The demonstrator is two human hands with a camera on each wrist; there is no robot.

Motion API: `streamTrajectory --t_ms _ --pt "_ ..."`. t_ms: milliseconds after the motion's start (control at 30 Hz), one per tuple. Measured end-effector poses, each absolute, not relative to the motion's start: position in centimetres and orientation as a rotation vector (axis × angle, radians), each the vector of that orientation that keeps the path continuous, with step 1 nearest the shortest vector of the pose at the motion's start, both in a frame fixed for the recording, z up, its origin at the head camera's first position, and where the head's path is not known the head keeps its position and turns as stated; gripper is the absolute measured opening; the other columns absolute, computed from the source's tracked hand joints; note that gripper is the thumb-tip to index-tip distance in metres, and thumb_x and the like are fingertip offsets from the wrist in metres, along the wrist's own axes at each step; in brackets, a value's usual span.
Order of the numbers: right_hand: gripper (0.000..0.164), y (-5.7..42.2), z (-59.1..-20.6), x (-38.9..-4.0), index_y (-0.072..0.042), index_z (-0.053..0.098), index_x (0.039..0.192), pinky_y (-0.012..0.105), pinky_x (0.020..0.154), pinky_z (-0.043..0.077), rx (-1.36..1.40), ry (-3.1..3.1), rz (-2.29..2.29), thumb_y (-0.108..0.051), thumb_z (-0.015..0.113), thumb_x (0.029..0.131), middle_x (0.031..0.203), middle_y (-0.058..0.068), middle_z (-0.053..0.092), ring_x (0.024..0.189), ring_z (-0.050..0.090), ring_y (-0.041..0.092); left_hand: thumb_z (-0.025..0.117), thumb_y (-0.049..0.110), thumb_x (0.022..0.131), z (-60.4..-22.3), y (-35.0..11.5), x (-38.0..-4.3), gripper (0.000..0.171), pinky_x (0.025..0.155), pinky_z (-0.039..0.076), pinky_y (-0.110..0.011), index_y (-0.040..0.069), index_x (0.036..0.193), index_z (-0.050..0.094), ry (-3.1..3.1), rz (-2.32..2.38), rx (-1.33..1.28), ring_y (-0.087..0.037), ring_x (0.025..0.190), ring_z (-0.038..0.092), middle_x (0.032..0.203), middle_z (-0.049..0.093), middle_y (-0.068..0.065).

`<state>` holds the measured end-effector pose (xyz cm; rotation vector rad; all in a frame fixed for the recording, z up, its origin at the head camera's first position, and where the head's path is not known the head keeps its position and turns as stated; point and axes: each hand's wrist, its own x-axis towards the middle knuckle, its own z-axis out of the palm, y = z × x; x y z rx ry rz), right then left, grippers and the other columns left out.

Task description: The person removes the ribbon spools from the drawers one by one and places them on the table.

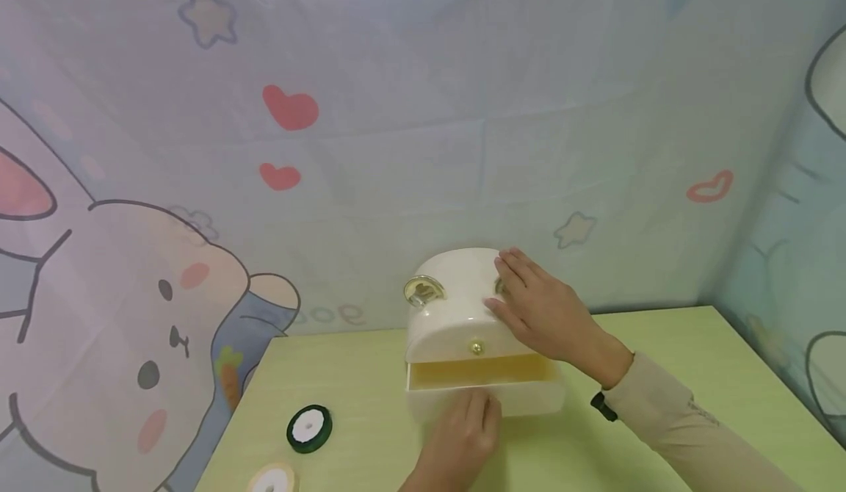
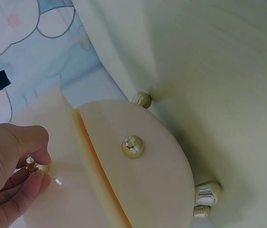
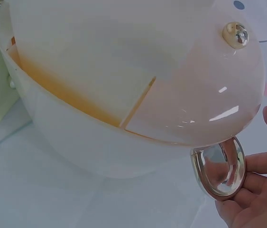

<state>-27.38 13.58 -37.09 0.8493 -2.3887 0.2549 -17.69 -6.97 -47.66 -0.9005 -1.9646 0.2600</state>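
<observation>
A glossy white rounded box (image 1: 456,275) with gold fittings stands on the table, its drawer (image 1: 423,402) pulled out and showing a yellow-orange inside. My left hand (image 1: 463,433) is at the drawer's front, and in the left wrist view its thumb and fingers pinch a gold knob (image 2: 39,167). Beside that lies a rounded front with another gold knob (image 2: 133,146). Extended fingers of my right hand (image 1: 545,308) rest over the box's right side. They touch the rim of a shiny gold ring-shaped fitting (image 3: 221,168), with the thumb apart from them.
To the left on the pale green table (image 1: 357,360) lie a dark green ribbon spool (image 1: 320,437) and a cream spool (image 1: 287,474), cut off by the frame's bottom. A cloth backdrop (image 1: 396,110) with cartoon prints hangs behind. Gold ball feet (image 2: 142,99) show under the box.
</observation>
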Motion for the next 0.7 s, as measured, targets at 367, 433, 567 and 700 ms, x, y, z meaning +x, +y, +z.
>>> streamTrajectory --t_ms 367,433,567,700 --pt "0.066 13.4 -36.9 -27.3 0.009 0.054 0.147 0.053 0.107 0.054 0.843 -2.386 0.242 -0.04 0.063 0.103 0.153 0.025 0.056 0.148 0.049 0.041 0.024 -0.003 0.107 -48.0 -6.7 -20.2 0.051 0.07 0.053 -0.022 0.005 0.096 0.073 -1.987 0.281 -0.844 -0.011 0.078 0.06 0.091 0.063 -0.003" --pt "0.066 13.4 -36.9 -27.3 0.009 0.054 0.147 0.053 0.108 0.054 0.843 -2.388 0.25 -0.039 0.063 0.103 0.153 0.025 0.056 0.148 0.049 0.041 0.032 -0.004 0.104 -48.0 -6.6 -20.6 0.043 0.068 0.052 -0.022 0.005 0.096 0.073 -1.985 0.277 -0.837 -0.011 0.076 0.059 0.092 0.063 -0.003" --pt "0.066 13.4 -36.9 -27.3 0.009 0.053 0.147 0.054 0.11 0.052 0.842 -2.393 0.257 -0.039 0.062 0.104 0.153 0.025 0.056 0.149 0.049 0.041 0.049 0.004 0.093 -48.1 -6.5 -21.3 0.023 0.065 0.051 -0.023 0.005 0.097 0.072 -1.986 0.265 -0.82 -0.012 0.073 0.057 0.093 0.062 -0.003" --pt "0.065 13.4 -36.9 -27.3 0.009 0.053 0.147 0.054 0.11 0.052 0.837 -2.392 0.265 -0.039 0.062 0.104 0.154 0.025 0.055 0.149 0.049 0.041 0.046 0.002 0.096 -47.9 -6.6 -21.8 0.026 0.067 0.053 -0.021 0.006 0.097 0.072 -2.007 0.25 -0.818 -0.012 0.077 0.061 0.094 0.062 -0.004"
